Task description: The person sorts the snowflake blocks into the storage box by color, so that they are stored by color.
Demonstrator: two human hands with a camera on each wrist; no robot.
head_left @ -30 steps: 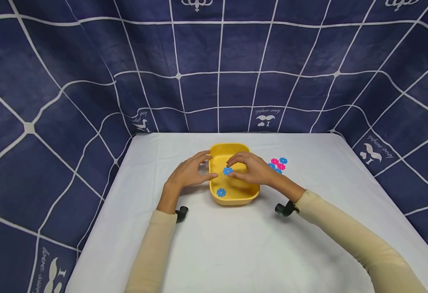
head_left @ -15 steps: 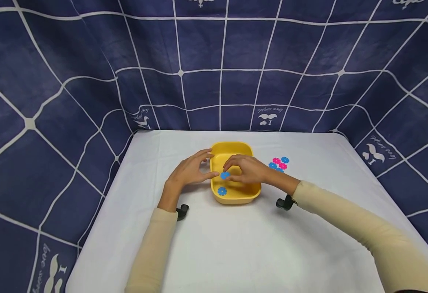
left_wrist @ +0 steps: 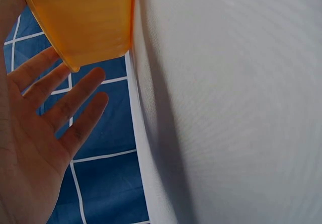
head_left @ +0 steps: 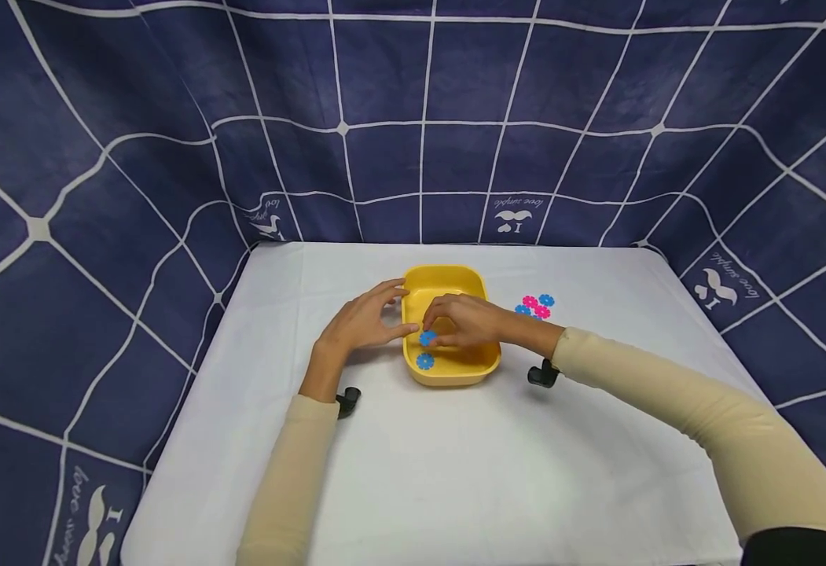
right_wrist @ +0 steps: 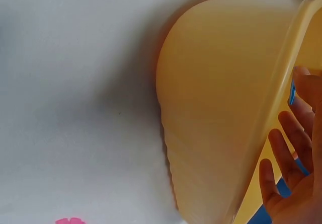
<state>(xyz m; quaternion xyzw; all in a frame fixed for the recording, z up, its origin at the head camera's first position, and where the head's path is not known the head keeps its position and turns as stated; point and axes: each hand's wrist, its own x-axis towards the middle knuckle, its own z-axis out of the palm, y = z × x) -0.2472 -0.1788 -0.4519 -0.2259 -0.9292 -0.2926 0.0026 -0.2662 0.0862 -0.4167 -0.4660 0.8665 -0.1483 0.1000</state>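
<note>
A yellow plastic basin (head_left: 448, 377) stands on the white-covered table. Above its inside, my right hand (head_left: 465, 321) pinches a blue flower-shaped disc (head_left: 427, 338) between thumb and forefinger. The right wrist view shows only this blue disc's edge (right_wrist: 292, 92), with the other fingers spread loosely. Another blue flower disc (head_left: 424, 362) lies in the basin's near left corner. My left hand (head_left: 365, 321) is at the basin's left rim, its thumb and fingertips at the edge. Seen from the left wrist, its fingers (left_wrist: 75, 113) are spread and fairly straight beside the basin's wall (left_wrist: 85, 22).
Right of the basin, several pink and blue flower discs (head_left: 536, 306) lie in a cluster on the table (head_left: 413, 472). A dark blue cloth with white lines (head_left: 455, 157) hangs behind and at both sides.
My right hand has moved slightly left and lower in the basin with the blue flower disc, closer to the one lying there. My left hand stays at the rim. The view has tilted slightly.
</note>
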